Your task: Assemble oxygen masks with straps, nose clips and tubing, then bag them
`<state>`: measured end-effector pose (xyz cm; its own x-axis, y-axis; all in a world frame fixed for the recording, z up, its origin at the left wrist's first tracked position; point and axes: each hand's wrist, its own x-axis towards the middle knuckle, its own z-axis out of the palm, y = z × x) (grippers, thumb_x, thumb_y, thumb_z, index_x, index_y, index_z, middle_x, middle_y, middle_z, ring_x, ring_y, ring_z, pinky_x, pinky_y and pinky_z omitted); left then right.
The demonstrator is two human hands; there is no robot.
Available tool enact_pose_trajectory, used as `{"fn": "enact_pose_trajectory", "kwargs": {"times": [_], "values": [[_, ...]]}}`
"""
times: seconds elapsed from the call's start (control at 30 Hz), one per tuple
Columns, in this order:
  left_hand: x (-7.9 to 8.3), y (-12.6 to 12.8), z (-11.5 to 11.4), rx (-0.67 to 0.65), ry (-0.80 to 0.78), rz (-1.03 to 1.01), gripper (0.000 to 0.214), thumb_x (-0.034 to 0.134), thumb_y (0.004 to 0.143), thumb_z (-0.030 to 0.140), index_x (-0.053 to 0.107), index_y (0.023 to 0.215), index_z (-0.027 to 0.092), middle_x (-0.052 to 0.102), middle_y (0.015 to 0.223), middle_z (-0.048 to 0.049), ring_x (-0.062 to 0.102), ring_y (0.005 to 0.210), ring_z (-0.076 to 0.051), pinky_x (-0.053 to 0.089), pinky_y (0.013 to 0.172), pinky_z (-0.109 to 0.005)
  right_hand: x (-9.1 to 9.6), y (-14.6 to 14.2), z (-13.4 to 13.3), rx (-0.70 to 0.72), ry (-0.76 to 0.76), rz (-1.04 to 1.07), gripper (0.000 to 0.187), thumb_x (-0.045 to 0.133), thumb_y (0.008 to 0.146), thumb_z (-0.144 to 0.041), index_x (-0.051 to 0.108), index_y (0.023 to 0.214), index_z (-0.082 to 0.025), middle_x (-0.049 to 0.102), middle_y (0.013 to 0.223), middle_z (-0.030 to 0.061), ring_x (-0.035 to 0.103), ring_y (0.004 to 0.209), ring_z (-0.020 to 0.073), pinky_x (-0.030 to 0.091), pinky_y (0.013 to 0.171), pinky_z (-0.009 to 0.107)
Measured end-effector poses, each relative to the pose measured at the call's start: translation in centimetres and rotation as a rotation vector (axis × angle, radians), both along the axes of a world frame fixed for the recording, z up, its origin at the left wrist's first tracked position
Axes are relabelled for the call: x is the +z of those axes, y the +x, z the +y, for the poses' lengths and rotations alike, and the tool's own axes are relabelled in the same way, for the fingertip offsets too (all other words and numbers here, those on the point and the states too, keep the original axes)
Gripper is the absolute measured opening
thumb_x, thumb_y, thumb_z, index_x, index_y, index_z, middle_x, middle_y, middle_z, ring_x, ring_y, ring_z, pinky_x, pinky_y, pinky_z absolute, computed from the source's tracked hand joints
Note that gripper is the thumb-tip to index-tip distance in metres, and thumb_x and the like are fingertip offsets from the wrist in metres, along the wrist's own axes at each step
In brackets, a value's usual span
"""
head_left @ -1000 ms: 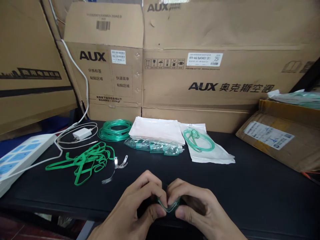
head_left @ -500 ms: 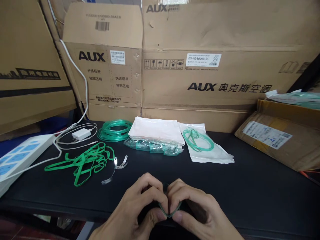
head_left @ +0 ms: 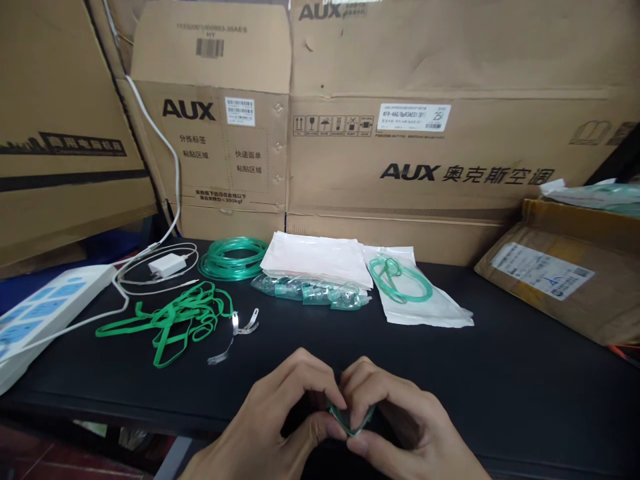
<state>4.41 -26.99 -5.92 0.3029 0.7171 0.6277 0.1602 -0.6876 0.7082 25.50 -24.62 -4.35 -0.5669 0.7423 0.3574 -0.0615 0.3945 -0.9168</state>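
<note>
At the front edge of the table, my left hand (head_left: pixel 285 417) and my right hand (head_left: pixel 405 420) meet with thumbs and fingertips pinching the rim of a green see-through oxygen mask (head_left: pixel 341 417). Only its bent, V-shaped edge shows; the rest is hidden by my fingers. Thin metal nose strips (head_left: pixel 221 357) lie beyond my left hand, beside a tangle of green elastic straps (head_left: pixel 175 319). More clear green masks (head_left: pixel 316 293) sit in a row further back, partly under a stack of white pouches (head_left: pixel 320 257).
Coiled green tubing (head_left: pixel 233 260) lies at the back, with a second coil (head_left: pixel 400 283) on a white pouch (head_left: pixel 445 310). A power strip (head_left: pixel 55 307) and a white charger (head_left: pixel 167 265) are at left. A cardboard box (head_left: pixel 545 273) stands right; large cartons (head_left: pixel 425 147) wall the back.
Both hands have shifted slightly right in the picture, still pinching the mask's rim. The view has turned a little, so the table things sit slightly further right too.
</note>
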Motion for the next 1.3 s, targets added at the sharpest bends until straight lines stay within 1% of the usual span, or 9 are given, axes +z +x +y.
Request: {"fn": "enact_pose_trajectory", "kwargs": {"times": [0.13, 0.2, 0.33, 0.5, 0.63, 0.73, 0.87, 0.97, 1.3], "values": [[0.4, -0.17, 0.08, -0.049, 0.015, -0.005, 0.011, 0.057, 0.11, 0.028, 0.066, 0.108, 0.021, 0.067, 0.096, -0.0025, 0.065, 0.083, -0.011, 0.053, 0.076, -0.017, -0.33, -0.14, 0.19, -0.023, 0.061, 0.075, 0.012, 0.077, 0.087, -0.013, 0.072, 0.085, -0.024, 0.067, 0.082, 0.0007, 0.063, 0.082, 0.0183, 0.052, 0.074, 0.031], [0.52, -0.25, 0.19, -0.057, 0.023, -0.003, 0.015, 0.053, 0.111, 0.023, 0.068, 0.107, 0.02, 0.069, 0.095, -0.0031, 0.067, 0.083, -0.011, 0.054, 0.077, -0.016, -0.43, -0.18, 0.26, -0.023, 0.106, 0.109, 0.014, 0.076, 0.085, -0.01, 0.072, 0.085, -0.024, 0.067, 0.08, 0.0007, 0.063, 0.08, 0.0185, 0.053, 0.073, 0.031], [0.55, -0.37, 0.19, -0.054, 0.054, 0.042, 0.017, 0.053, 0.109, 0.012, 0.069, 0.108, 0.018, 0.07, 0.095, -0.0047, 0.069, 0.085, -0.012, 0.057, 0.08, -0.018, -0.62, -0.2, 0.3, -0.045, 0.17, 0.105, 0.014, 0.08, 0.083, -0.013, 0.07, 0.081, -0.023, 0.067, 0.077, 0.0016, 0.063, 0.078, 0.0196, 0.053, 0.072, 0.034], [0.22, -0.46, 0.15, -0.035, 0.15, 0.146, 0.018, 0.05, 0.109, 0.01, 0.066, 0.114, 0.017, 0.07, 0.1, -0.0072, 0.071, 0.091, -0.014, 0.059, 0.084, -0.02, -0.58, -0.36, 0.22, -0.081, 0.231, 0.077, 0.015, 0.076, 0.083, -0.012, 0.067, 0.084, -0.024, 0.065, 0.079, 0.0025, 0.063, 0.078, 0.0207, 0.055, 0.07, 0.034], [-0.19, -0.25, 0.19, 0.0, 0.202, 0.204, 0.019, 0.046, 0.11, 0.009, 0.063, 0.113, 0.016, 0.07, 0.101, -0.0074, 0.071, 0.09, -0.015, 0.06, 0.082, -0.021, -0.5, -0.68, -0.1, -0.184, 0.39, 0.035, 0.021, 0.068, 0.083, -0.005, 0.062, 0.088, -0.025, 0.063, 0.083, 0.0027, 0.063, 0.079, 0.0209, 0.055, 0.069, 0.035], [-0.24, -0.15, 0.11, -0.002, 0.198, 0.203, 0.021, 0.046, 0.108, 0.006, 0.063, 0.115, 0.015, 0.071, 0.103, -0.0074, 0.071, 0.095, -0.015, 0.059, 0.087, -0.02, -0.53, -0.83, -0.26, -0.246, 0.486, 0.015, 0.026, 0.065, 0.083, -0.001, 0.062, 0.092, -0.025, 0.062, 0.086, 0.003, 0.064, 0.084, 0.0219, 0.056, 0.071, 0.036], [-0.11, -0.26, 0.06, -0.036, 0.138, 0.172, 0.025, 0.048, 0.106, 0.003, 0.064, 0.121, 0.015, 0.071, 0.108, -0.0072, 0.071, 0.101, -0.014, 0.058, 0.093, -0.019, -0.74, -0.72, -0.22, -0.213, 0.519, 0.016, 0.03, 0.064, 0.082, 0.001, 0.063, 0.096, -0.025, 0.062, 0.09, 0.0035, 0.065, 0.088, 0.0225, 0.058, 0.075, 0.037], [-0.09, -0.35, 0.18, -0.051, 0.112, 0.18, 0.024, 0.049, 0.106, 0.003, 0.063, 0.118, 0.017, 0.07, 0.11, -0.0075, 0.07, 0.105, -0.015, 0.058, 0.095, -0.021, -0.88, -0.52, -0.19, -0.196, 0.529, 0.017, 0.032, 0.065, 0.082, 0.002, 0.063, 0.098, -0.025, 0.062, 0.093, 0.0038, 0.066, 0.09, 0.0226, 0.06, 0.078, 0.038], [-0.11, -0.41, 0.16, -0.021, 0.187, 0.204, 0.02, 0.052, 0.104, 0.003, 0.064, 0.115, 0.015, 0.071, 0.105, -0.0082, 0.07, 0.099, -0.016, 0.058, 0.089, -0.021, -0.89, -0.2, -0.31, -0.261, 0.648, -0.07, 0.034, 0.062, 0.083, 0.003, 0.063, 0.102, -0.025, 0.064, 0.099, 0.0064, 0.069, 0.1, 0.0256, 0.062, 0.083, 0.04]]}}
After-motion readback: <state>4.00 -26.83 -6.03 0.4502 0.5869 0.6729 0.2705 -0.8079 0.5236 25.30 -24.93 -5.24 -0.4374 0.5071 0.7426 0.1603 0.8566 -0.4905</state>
